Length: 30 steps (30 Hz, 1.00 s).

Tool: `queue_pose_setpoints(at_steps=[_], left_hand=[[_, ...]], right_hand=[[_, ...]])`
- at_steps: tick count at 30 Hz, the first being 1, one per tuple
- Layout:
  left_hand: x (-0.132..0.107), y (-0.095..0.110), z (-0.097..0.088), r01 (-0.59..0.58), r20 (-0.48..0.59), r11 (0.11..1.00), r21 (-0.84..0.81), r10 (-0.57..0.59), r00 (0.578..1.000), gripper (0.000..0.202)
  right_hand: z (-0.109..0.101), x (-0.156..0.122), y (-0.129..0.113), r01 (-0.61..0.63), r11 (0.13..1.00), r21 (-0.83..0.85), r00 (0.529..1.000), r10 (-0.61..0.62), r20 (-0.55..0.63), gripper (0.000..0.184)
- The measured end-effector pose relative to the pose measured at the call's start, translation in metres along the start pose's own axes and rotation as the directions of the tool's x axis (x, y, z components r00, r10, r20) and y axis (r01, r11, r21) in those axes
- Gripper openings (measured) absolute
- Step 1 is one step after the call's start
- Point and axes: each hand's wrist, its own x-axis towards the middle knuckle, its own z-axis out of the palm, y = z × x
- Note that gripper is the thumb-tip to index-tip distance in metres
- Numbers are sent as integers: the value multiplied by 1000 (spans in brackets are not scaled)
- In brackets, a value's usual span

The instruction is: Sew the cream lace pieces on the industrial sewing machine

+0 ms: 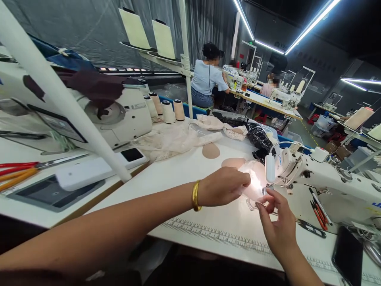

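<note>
My left hand (223,186), a gold bangle on its wrist, pinches a pale beige fabric piece (253,180) lit brightly under the lamp of a white sewing machine (330,186). My right hand (275,220) holds the near edge of the same piece right by the needle area. Two beige pads (211,151) lie on the white table (190,178) just beyond my hands.
A heap of cream lace fabric (178,139) and a black bag (258,139) lie farther back. Thread cones (168,111) stand near another machine (116,115) at left. Scissors (35,165) lie at far left, a dark phone (348,256) at right. Other people sew at tables behind.
</note>
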Motion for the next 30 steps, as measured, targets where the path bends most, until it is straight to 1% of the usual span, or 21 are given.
queue_pose_setpoints(at_steps=[1, 3, 5, 8, 9, 10, 11, 13, 14, 15, 16, 17, 18, 19, 20, 21, 22, 23, 25, 27, 30], left_hand=[[-2, -1, -1, -39, -7, 996, 81, 39, 999, 9], [-5, -2, 4, -125, 60, 979, 164, 117, 991, 8], [-3, -2, 16, -211, 165, 962, 175, 183, 969, 13], [11, -4, 42, -343, 246, 930, 132, 304, 920, 19], [17, -7, 50, -353, 247, 925, 139, 313, 917, 20], [23, -10, 57, -321, 244, 932, 170, 276, 930, 20], [29, -15, 61, -248, 233, 943, 222, 196, 953, 18], [37, -23, 63, -18, 168, 934, 357, -46, 985, 17], [39, -26, 61, 93, 108, 907, 411, -150, 983, 16], [40, -27, 57, 162, 43, 882, 442, -202, 978, 16], [40, -25, 54, 172, -10, 875, 453, -188, 982, 17], [39, -22, 52, 127, -44, 885, 448, -120, 992, 19], [38, -17, 52, 35, -50, 903, 428, -16, 999, 20], [36, -11, 54, -84, -34, 917, 391, 105, 994, 21], [34, -5, 59, -195, -9, 918, 345, 211, 978, 22], [32, -1, 66, -267, 4, 913, 309, 280, 960, 22], [29, 2, 74, -295, 5, 909, 293, 308, 951, 23], [27, 4, 82, -288, -7, 910, 297, 304, 953, 24], [23, 3, 94, -230, -54, 916, 328, 261, 964, 25], [20, 1, 99, -211, -77, 920, 329, 249, 965, 25], [20, 0, 98, -232, -75, 929, 288, 263, 962, 23]], right_hand=[[7, 0, 7, 47, 999, -26, 999, -47, 2, 33], [19, 2, 25, 188, 978, -93, 980, -180, 84, 24], [24, 2, 46, 337, 929, -156, 925, -295, 240, 26], [20, 0, 73, 469, 861, -195, 829, -354, 432, 30], [18, -1, 80, 494, 848, -191, 804, -363, 471, 30], [15, -2, 85, 507, 843, -179, 787, -368, 496, 29], [13, -3, 88, 508, 846, -161, 779, -371, 505, 28], [10, -5, 92, 481, 868, -127, 793, -368, 486, 26], [9, -6, 92, 455, 882, -119, 810, -355, 467, 26], [9, -7, 92, 430, 895, -117, 826, -338, 451, 27], [9, -7, 91, 411, 904, -116, 836, -324, 442, 27], [9, -7, 90, 398, 910, -116, 841, -311, 443, 28], [8, -7, 89, 388, 914, -114, 841, -301, 450, 28], [7, -7, 89, 381, 918, -108, 838, -294, 459, 28], [6, -7, 89, 373, 923, -99, 837, -288, 465, 28], [5, -7, 89, 364, 927, -91, 838, -283, 467, 28], [3, -8, 89, 354, 931, -86, 840, -276, 467, 27], [1, -8, 90, 343, 935, -89, 844, -265, 466, 27], [-3, -10, 91, 312, 943, -116, 855, -226, 468, 29], [-6, -11, 91, 274, 950, -151, 860, -172, 481, 29], [-8, -11, 91, 243, 956, -167, 855, -130, 502, 25]])
